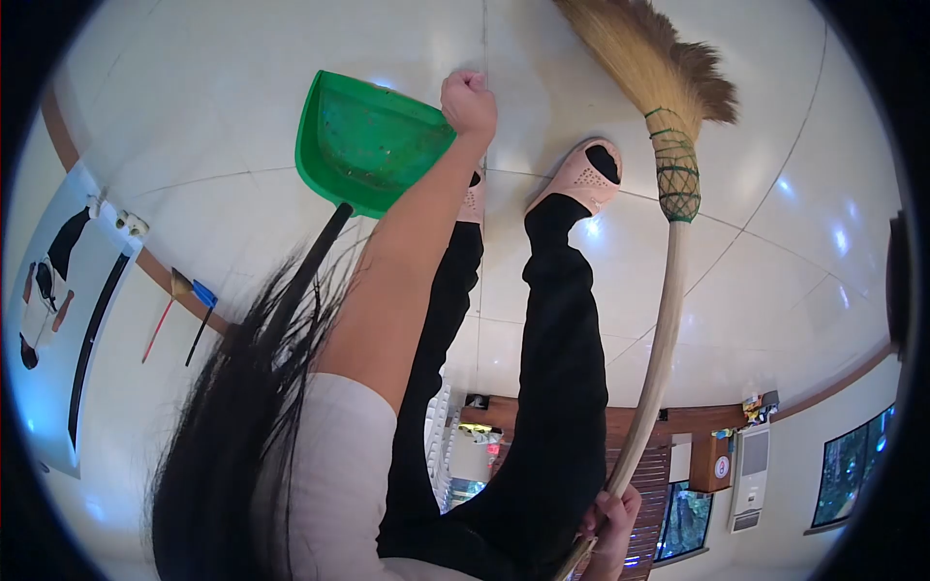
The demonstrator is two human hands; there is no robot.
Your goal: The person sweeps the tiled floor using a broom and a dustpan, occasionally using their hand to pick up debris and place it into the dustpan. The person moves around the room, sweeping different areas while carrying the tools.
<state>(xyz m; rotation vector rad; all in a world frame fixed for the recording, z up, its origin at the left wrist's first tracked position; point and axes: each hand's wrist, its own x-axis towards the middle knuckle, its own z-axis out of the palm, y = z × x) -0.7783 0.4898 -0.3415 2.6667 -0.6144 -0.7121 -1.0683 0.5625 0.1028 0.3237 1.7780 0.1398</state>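
Note:
My left hand (468, 102) is closed in a fist by the upper right corner of a green dustpan (373, 136); whatever its fingers hold, if anything, is hidden. Small specks of dirt lie in the pan. The pan's black handle (315, 257) runs down to the left and disappears behind long dark hair. At the lower right, my right hand (610, 518) is wrapped round the pale wooden handle (661, 349) of a straw broom (668, 77). The broom's bristles are at the upper right, bound with green cord.
Pink slippers (591, 174) and black-trousered legs (562, 339) stand on glossy floor tiles (242, 213). A red-handled broom (160, 324) and blue dustpan (203, 293) are by the left wall. Wooden furniture (710, 463), an air-conditioning unit (751, 474) and windows (852, 465) appear at the lower right.

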